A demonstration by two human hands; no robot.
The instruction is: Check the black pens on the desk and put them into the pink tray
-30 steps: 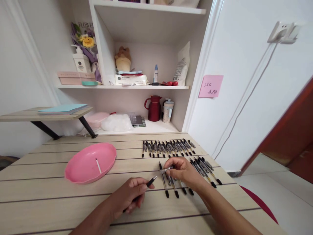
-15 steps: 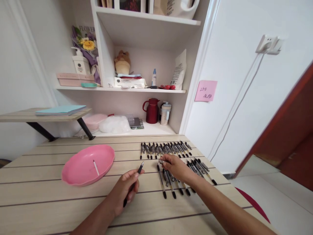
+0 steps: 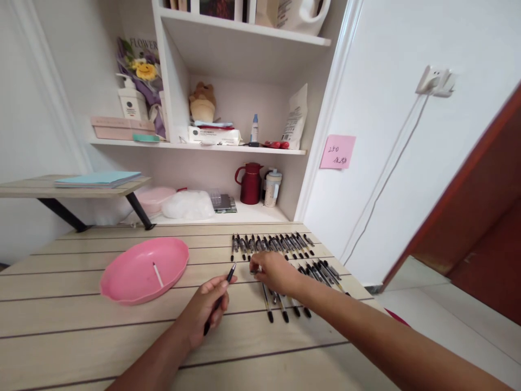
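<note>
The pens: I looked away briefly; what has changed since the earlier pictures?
The right hand has moved left, its fingertips now past the left end of the near row of pens, pinching a small, mostly hidden piece. The black pen in the left hand has swung to point more forward. Unchanged: both grips, the white stick in the pink tray.

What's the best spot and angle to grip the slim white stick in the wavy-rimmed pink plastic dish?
I'd pinch the slim white stick across its middle, coming down from above and closing on its two long sides. It is thin and straight, lying roughly lengthwise away from the person, and the pink plastic dish has a raised rim that makes sideways entry awkward.
</note>
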